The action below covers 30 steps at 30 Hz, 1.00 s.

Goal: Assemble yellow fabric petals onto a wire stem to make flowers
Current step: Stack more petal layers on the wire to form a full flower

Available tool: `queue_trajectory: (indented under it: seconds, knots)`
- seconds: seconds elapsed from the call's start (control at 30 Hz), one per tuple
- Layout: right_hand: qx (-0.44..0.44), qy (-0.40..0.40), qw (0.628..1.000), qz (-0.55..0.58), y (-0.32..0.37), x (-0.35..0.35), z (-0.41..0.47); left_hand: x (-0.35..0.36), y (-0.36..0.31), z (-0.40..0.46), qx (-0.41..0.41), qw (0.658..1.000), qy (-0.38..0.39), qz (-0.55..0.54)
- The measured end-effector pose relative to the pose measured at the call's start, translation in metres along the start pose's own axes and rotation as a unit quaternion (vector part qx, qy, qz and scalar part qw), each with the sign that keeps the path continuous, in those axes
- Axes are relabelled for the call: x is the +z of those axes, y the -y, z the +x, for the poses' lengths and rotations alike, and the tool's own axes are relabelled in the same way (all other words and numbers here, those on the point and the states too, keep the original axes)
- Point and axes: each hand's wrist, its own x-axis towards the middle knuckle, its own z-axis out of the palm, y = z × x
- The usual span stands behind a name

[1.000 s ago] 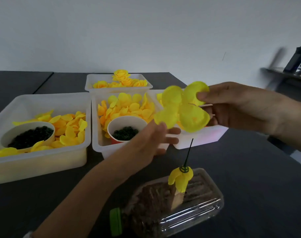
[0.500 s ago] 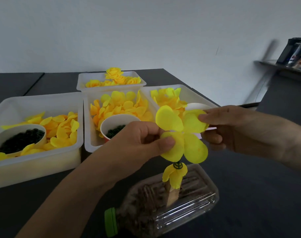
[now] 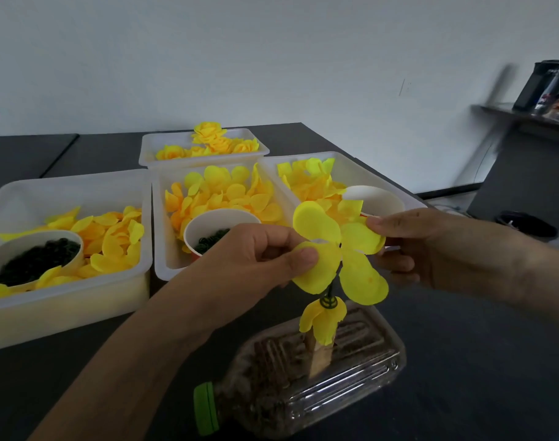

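A four-lobed yellow fabric petal piece [image 3: 338, 253] hangs over the dark wire stem [image 3: 332, 286]. My left hand [image 3: 259, 253] pinches its lower left lobe, and my right hand [image 3: 424, 246] pinches its right lobe. The stem stands upright out of a clear plastic bottle [image 3: 307, 377] lying on its side. Lower on the stem sit a green ring [image 3: 328, 302] and a small folded yellow petal layer [image 3: 322, 319]. The stem's tip is hidden behind the petal piece.
Three white bins hold loose yellow petals: left [image 3: 65, 300], middle [image 3: 163, 249], right [image 3: 345, 170]. Paper cups of dark green rings [image 3: 33, 259] [image 3: 214, 230] sit in two of them. A rear tray [image 3: 205, 160] holds finished yellow flowers. The dark table [image 3: 463, 361] ends at right.
Both hands brought the petal piece down from above the stem onto it. My left hand went from reaching toward the piece to pinching its lobe.
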Motion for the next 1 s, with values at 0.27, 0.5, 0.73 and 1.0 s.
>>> queue_trajectory:
  seconds: [0.27, 0.5, 0.73, 1.0]
  knots:
    - [0.017, -0.003, 0.998, -0.062, -0.025, 0.002, 0.008, -0.01, 0.015, 0.002, -0.043, 0.991, 0.112, 0.058]
    - [0.065, 0.031, 0.986, -0.147, -0.045, 0.003, 0.014, -0.012, 0.034, 0.007, -0.083, 0.968, 0.205, 0.12]
    - [0.049, 0.009, 0.957, -0.284, -0.025, -0.001, 0.03, -0.021, 0.049, 0.007, -0.13, 0.964, 0.227, 0.045]
    - [-0.229, -0.139, 0.781, -0.564, 0.023, 0.003, 0.147, -0.023, 0.067, 0.008, -0.224, 0.961, 0.16, 0.038]
